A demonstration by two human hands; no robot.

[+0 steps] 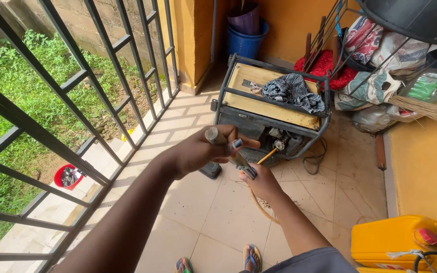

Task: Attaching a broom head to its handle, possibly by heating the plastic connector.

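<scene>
My left hand [206, 150] is closed around the grey handle of a long metal tool [228, 150], which it holds at an angle in front of me. Just below it, my right hand [260, 181] grips the tool's lower end together with a yellow-handled screwdriver [267, 155] that points toward a generator [271, 106]. The generator has a yellow tank and a grey frame and stands on the tiled floor ahead. A striped cloth [294, 91] lies on its top.
Black metal bars [77, 81] run along the left, with grass beyond. A yellow jerrycan [398, 240] sits at the lower right. Sacks, a broom [421, 107] and a red mat [324, 65] crowd the back right corner. Blue buckets [246, 40] stand behind the generator. My sandalled feet [251, 260] show at the bottom.
</scene>
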